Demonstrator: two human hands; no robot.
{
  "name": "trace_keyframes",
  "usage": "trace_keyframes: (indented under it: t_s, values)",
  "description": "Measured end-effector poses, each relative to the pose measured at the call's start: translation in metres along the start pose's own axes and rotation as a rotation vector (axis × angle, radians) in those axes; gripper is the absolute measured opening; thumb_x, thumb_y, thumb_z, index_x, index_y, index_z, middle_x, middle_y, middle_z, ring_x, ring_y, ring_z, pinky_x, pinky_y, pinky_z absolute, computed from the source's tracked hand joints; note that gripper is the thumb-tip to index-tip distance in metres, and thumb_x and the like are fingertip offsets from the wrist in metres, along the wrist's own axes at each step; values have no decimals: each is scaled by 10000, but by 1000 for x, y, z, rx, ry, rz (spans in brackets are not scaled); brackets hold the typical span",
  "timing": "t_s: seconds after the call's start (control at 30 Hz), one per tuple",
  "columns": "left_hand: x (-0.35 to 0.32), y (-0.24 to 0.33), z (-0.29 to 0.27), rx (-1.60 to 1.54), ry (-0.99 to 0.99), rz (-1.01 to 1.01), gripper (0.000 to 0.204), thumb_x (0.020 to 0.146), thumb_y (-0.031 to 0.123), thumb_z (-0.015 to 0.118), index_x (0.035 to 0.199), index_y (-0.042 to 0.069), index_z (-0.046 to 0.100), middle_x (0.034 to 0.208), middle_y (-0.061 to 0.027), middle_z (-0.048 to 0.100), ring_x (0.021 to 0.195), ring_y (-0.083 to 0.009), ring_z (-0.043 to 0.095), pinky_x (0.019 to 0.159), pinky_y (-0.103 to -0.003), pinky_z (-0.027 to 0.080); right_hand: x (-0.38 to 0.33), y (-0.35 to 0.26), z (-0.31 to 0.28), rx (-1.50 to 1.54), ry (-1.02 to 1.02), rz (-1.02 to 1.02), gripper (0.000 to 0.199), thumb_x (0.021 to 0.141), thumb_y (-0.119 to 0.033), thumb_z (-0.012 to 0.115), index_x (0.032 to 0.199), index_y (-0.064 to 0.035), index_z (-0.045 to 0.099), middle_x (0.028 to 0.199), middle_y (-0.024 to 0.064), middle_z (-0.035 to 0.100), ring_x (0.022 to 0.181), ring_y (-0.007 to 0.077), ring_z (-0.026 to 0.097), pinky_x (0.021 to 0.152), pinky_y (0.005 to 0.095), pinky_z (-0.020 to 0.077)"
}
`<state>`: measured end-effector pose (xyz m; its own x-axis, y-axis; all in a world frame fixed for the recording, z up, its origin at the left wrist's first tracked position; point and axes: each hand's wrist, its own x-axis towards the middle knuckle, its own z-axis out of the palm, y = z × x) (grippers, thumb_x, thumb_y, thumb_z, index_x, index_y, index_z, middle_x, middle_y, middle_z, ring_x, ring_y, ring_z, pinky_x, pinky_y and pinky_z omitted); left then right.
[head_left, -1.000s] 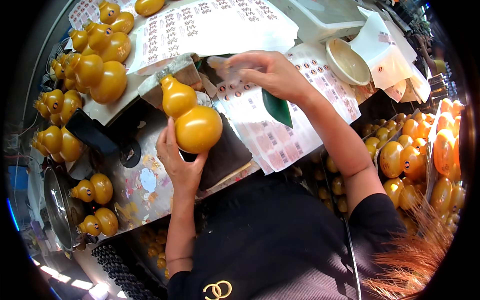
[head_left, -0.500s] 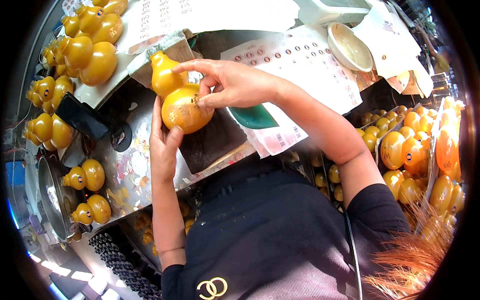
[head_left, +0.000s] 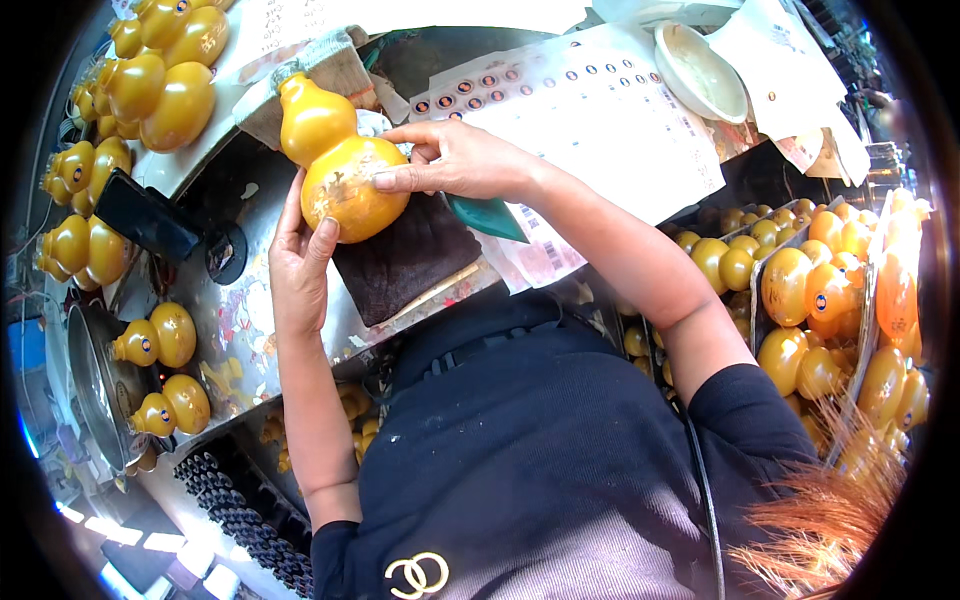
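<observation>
Right hand [head_left: 455, 160] now off sticker sheet [head_left: 590, 110], thumb pressing on yellow gourd [head_left: 340, 165]; left hand [head_left: 300, 255] grips lower.

My left hand [head_left: 300, 262] sits at about nine o'clock from centre, palm up and turned inward, thumb raised toward one o'clock, fingers curled and cupping from below. Its forearm runs bare down to six o'clock, elbow bent near my torso. My right hand [head_left: 460, 160] lies at eleven o'clock, palm down, fingers stretched toward nine o'clock, thumb pinched close against the index fingertip. That forearm slants off toward four o'clock, up to a short black sleeve.
</observation>
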<state>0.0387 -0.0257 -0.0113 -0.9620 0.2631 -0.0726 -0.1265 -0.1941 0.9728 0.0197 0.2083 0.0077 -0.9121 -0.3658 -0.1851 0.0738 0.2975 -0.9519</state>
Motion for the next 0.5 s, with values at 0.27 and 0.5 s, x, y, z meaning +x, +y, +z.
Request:
trace_keyframes:
  t_s: [0.27,0.5]
  values:
    - [-3,0,-1,106,-43,12,737,870,279,688,1441,0,315,1405,-98,432,1290,-193,429,1104,-341,304,-2,15,7,69,69,-19,918,716,-612,732,1337,18,487,792,36,581,736,108,549,658,234,430]
    - [-5,-1,2,4,-67,3,746,895,191,645,1478,1,221,1440,-126,367,1319,-213,389,1103,-335,296,-5,16,8,40,101,-55,895,724,-596,733,1311,38,500,783,32,554,723,118,527,640,250,429]
